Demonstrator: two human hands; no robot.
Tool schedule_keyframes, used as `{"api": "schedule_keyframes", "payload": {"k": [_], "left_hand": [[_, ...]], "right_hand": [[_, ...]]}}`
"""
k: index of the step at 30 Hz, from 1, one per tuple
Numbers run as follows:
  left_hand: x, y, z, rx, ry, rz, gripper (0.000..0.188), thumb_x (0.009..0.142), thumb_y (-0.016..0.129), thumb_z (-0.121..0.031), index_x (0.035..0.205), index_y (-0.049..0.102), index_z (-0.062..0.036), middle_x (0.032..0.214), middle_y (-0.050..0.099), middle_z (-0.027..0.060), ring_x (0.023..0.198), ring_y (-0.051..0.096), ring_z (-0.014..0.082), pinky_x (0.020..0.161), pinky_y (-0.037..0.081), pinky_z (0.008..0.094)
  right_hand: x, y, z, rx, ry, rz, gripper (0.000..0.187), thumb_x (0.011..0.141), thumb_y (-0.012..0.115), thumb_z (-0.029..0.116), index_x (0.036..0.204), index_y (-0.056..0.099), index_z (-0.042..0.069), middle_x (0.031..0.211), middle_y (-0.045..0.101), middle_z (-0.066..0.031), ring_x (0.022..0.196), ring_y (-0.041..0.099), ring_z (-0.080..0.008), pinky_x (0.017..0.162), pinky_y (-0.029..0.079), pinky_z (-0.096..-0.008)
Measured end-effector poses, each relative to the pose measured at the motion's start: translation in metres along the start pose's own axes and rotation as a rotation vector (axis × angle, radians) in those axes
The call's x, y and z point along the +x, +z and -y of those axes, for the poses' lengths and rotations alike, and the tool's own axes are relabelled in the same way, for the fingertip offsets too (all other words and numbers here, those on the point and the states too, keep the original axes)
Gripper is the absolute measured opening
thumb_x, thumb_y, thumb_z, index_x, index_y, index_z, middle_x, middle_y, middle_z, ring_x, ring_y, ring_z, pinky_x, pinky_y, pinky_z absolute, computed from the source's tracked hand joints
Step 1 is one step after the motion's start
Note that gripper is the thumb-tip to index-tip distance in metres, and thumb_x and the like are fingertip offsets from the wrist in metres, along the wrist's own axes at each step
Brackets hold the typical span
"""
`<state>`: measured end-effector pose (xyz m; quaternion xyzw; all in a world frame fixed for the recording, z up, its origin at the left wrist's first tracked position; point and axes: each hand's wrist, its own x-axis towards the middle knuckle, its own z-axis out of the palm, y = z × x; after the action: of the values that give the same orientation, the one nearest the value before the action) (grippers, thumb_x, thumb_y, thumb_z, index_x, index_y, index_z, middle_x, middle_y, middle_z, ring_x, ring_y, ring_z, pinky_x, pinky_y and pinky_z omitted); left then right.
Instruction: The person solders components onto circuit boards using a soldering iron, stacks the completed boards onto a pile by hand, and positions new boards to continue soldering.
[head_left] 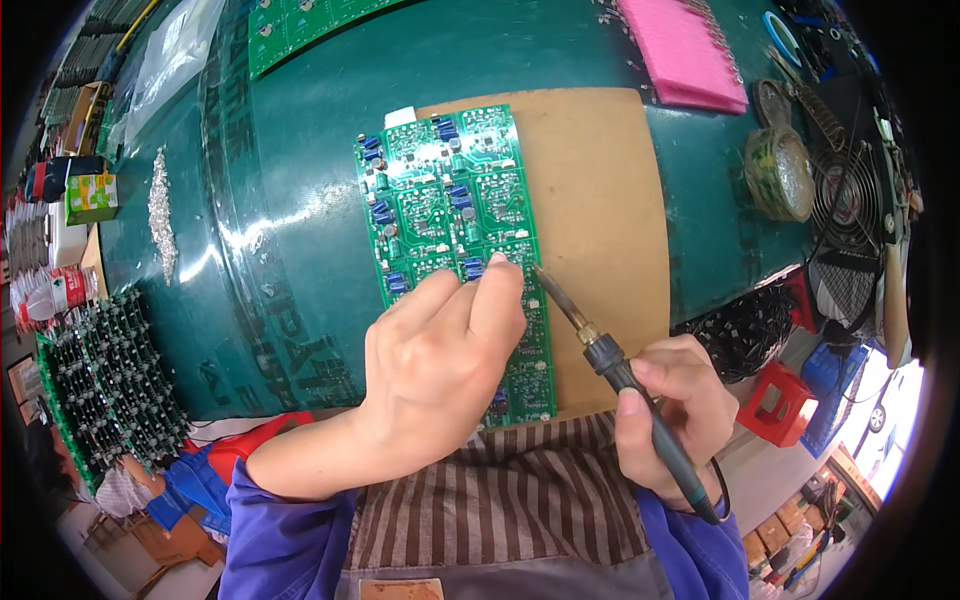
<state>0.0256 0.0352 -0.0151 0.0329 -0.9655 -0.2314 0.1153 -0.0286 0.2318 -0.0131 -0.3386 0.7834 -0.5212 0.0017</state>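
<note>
A green circuit board panel [420, 215] with blue and dark components lies on a brown board [600, 180] in front of me. My left hand [435, 345] rests over the panel's middle, fingers curled and closed near its right edge; whatever they grip is hidden beneath them. In my right hand [690, 395] is a soldering iron [670, 455], held like a pen by its dark handle. Its tip points up and left, close to the panel's right edge beside my left fingertips. Whether the tip touches the panel I cannot tell.
A green mat [300, 200] covers the table. Pink foam [685, 50] with pins along its edge and a roll of tape [780, 175] lie at the far right, near a fan [845, 195]. Small silvery parts [161, 215] and stacked circuit boards [110, 380] are at left.
</note>
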Motion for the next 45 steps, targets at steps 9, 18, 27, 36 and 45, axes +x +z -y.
{"api": "schedule_keyframes", "payload": {"k": [9, 18, 27, 36, 45], "left_hand": [[0.001, -0.001, -0.001, 0.071, 0.003, -0.016, 0.017, 0.077, 0.072, -0.001, 0.091, 0.064, -0.0071, 0.062, 0.057, 0.0065, 0.051, 0.053, 0.023, 0.047, 0.042, 0.036], [0.0, 0.006, 0.001, -0.056, -0.012, -0.061, 0.02, 0.074, 0.072, 0.004, 0.091, 0.063, -0.0031, 0.07, 0.06, 0.0065, 0.055, 0.052, 0.0237, 0.052, 0.044, 0.0354], [-0.002, -0.005, -0.005, 0.007, -0.079, 0.068, 0.015, 0.077, 0.071, -0.001, 0.09, 0.065, -0.0043, 0.084, 0.069, 0.0118, 0.067, 0.063, 0.027, 0.057, 0.049, 0.034], [-0.016, -0.026, -0.023, -0.175, -0.123, 0.219, 0.018, 0.084, 0.064, 0.002, 0.101, 0.058, -0.0011, 0.09, 0.064, 0.0164, 0.072, 0.061, 0.0318, 0.063, 0.048, 0.0387], [-0.034, -0.004, -0.026, -0.035, -0.052, 0.086, 0.018, 0.079, 0.07, -0.001, 0.093, 0.06, -0.0046, 0.062, 0.059, 0.0088, 0.05, 0.057, 0.0238, 0.045, 0.043, 0.0358]], "right_hand": [[0.0, -0.003, 0.005, -0.027, 0.007, 0.017, 0.023, 0.068, 0.07, 0.001, 0.089, 0.062, -0.002, 0.068, 0.063, -0.0114, 0.058, 0.062, -0.0262, 0.058, 0.051, -0.0327], [0.0, 0.0, 0.004, 0.001, 0.028, 0.004, 0.022, 0.067, 0.071, 0.001, 0.088, 0.063, -0.002, 0.068, 0.063, -0.0107, 0.058, 0.062, -0.0256, 0.058, 0.051, -0.0326], [0.0, -0.003, 0.006, -0.015, 0.008, 0.024, 0.02, 0.068, 0.071, 0.002, 0.086, 0.063, -0.003, 0.069, 0.063, -0.0106, 0.058, 0.062, -0.0257, 0.058, 0.051, -0.033], [-0.03, -0.019, 0.006, -0.009, 0.026, -0.037, 0.023, 0.071, 0.067, 0.002, 0.092, 0.06, -0.002, 0.068, 0.061, -0.0111, 0.059, 0.058, -0.0244, 0.057, 0.048, -0.0323], [-0.042, -0.014, 0.016, -0.016, 0.068, -0.025, 0.021, 0.068, 0.07, 0.003, 0.088, 0.063, -0.001, 0.067, 0.063, -0.01, 0.057, 0.061, -0.0251, 0.058, 0.049, -0.0328]]}}
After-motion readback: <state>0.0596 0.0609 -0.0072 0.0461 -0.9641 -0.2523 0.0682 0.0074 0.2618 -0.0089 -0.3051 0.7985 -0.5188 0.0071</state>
